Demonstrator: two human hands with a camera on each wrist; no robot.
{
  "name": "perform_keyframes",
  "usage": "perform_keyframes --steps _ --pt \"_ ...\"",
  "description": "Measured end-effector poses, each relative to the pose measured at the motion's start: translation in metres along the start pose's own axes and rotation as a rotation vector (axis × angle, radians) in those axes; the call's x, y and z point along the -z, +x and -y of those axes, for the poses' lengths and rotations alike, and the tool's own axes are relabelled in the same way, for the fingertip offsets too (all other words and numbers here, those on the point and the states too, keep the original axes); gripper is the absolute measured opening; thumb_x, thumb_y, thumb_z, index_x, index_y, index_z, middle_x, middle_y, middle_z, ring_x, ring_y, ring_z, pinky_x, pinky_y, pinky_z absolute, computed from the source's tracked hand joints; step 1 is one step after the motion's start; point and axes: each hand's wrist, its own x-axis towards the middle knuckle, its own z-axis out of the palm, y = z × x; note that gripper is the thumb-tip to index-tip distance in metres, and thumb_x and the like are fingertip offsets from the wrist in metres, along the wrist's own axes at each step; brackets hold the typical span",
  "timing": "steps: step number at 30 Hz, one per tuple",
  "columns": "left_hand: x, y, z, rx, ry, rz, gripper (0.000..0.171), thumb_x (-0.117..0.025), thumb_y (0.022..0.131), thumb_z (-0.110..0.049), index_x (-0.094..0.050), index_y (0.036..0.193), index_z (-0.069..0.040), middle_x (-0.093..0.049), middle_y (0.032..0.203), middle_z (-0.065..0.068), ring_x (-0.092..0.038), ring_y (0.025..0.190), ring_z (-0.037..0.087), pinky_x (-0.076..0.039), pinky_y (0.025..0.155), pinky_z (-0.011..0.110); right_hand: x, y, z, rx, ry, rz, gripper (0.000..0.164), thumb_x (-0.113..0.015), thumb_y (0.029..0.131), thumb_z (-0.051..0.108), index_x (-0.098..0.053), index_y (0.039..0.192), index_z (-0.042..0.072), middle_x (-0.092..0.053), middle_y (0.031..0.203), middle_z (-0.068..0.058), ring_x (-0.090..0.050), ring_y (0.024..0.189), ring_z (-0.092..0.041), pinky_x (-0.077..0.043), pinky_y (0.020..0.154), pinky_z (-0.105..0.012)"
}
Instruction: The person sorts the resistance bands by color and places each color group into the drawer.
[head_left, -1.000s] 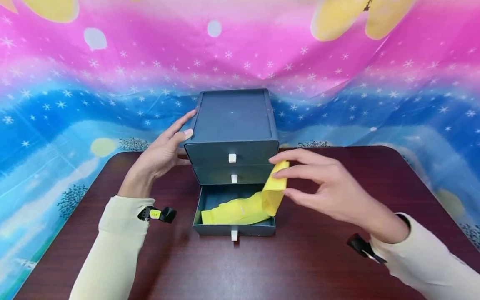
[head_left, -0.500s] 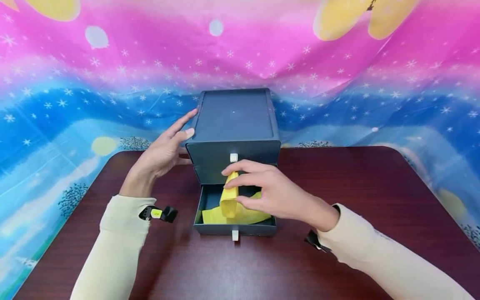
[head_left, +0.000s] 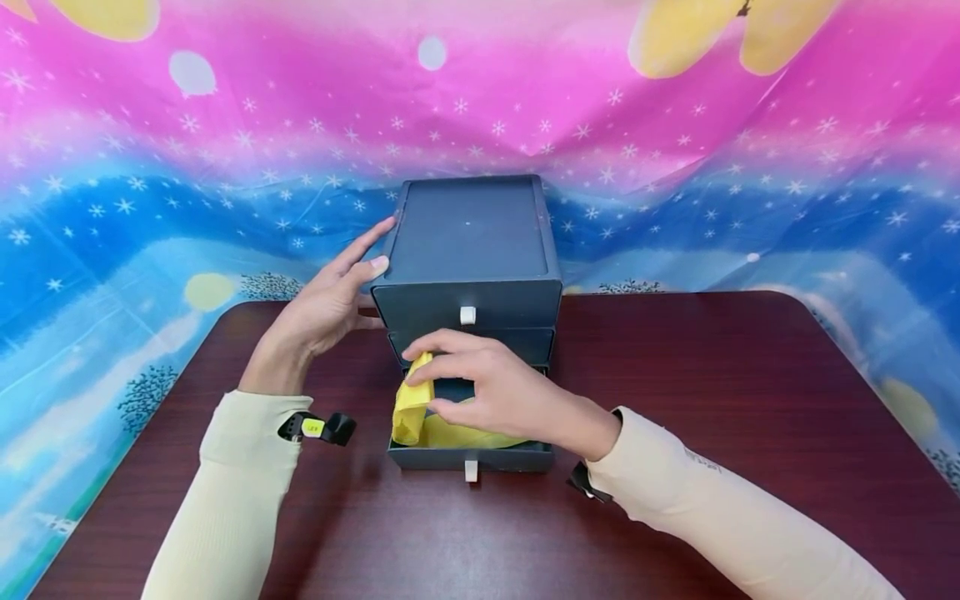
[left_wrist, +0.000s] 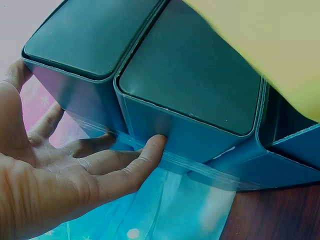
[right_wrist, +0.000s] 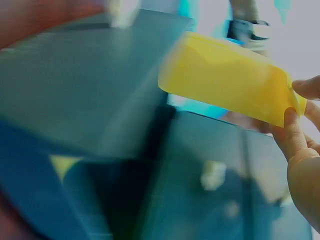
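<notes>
A dark grey drawer unit (head_left: 472, 229) with small white knobs stands on the table, its bottom drawer (head_left: 517, 459) pulled out. My left hand (head_left: 318, 312) rests on its left side with fingers spread, the thumb at the top edge. Between thumb and fingertips my right hand (head_left: 498, 387) pinches a folded yellow piece (head_left: 412, 407), thin like cloth or paper. It is tilted over the drawer's left end; the right wrist view shows its flat face (right_wrist: 225, 80). Other yellow material (head_left: 468, 432) lies in the drawer, partly hidden by the right hand.
The dark red-brown table (head_left: 480, 542) has rounded far corners. Behind it hangs a pink and blue backdrop (head_left: 480, 100) with snowflakes. The middle drawer (head_left: 517, 346) and the top drawer (head_left: 412, 308) are pushed in.
My right hand has moved left, carrying the folded yellow piece from the drawer's right end to its left end. The left hand stays on the drawer unit.
</notes>
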Motion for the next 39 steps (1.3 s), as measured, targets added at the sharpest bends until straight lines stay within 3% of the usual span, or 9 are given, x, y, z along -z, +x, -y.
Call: perform_keyframes --steps 6,17,31,39 --pt "-0.002 0.001 -0.001 0.001 0.011 -0.004 0.059 -0.052 0.109 -0.044 -0.026 0.16 -0.057 -0.024 0.17 0.006 -0.055 0.134 0.055 -0.033 0.113 0.079 -0.009 -0.028 -0.014 -0.107 -0.068 0.077 0.02 -0.075 0.093 0.004 -0.08 0.111 0.009 -0.066 0.133 -0.007 -0.067 0.115 -0.02 -0.057 0.097 -0.026" --pt "0.0 0.0 -0.001 0.004 0.004 0.004 0.059 -0.051 0.109 -0.043 -0.025 0.16 -0.057 -0.025 0.17 0.006 -0.058 0.13 0.051 -0.032 0.113 0.079 0.002 -0.065 -0.031 -0.233 -0.195 0.149 0.02 -0.075 0.092 0.003 -0.079 0.11 0.01 -0.064 0.135 -0.011 -0.065 0.119 -0.026 -0.061 0.093 -0.03" --pt "0.001 0.001 0.0 -0.003 -0.01 0.002 0.059 -0.051 0.109 -0.041 -0.026 0.161 -0.056 -0.028 0.166 0.009 -0.058 0.128 0.049 -0.031 0.113 0.08 0.007 -0.072 -0.038 -0.305 -0.286 0.247 0.024 -0.071 0.093 -0.002 -0.079 0.114 0.006 -0.063 0.136 -0.014 -0.063 0.116 -0.026 -0.059 0.088 -0.03" --pt "0.0 0.001 0.0 -0.003 -0.009 -0.002 0.059 -0.051 0.109 -0.042 -0.026 0.161 -0.057 -0.023 0.17 0.007 -0.051 0.135 0.057 -0.029 0.113 0.08 0.007 -0.074 -0.038 -0.314 -0.329 0.27 0.022 -0.071 0.092 -0.001 -0.079 0.112 0.005 -0.063 0.134 -0.015 -0.062 0.116 -0.026 -0.058 0.088 -0.031"
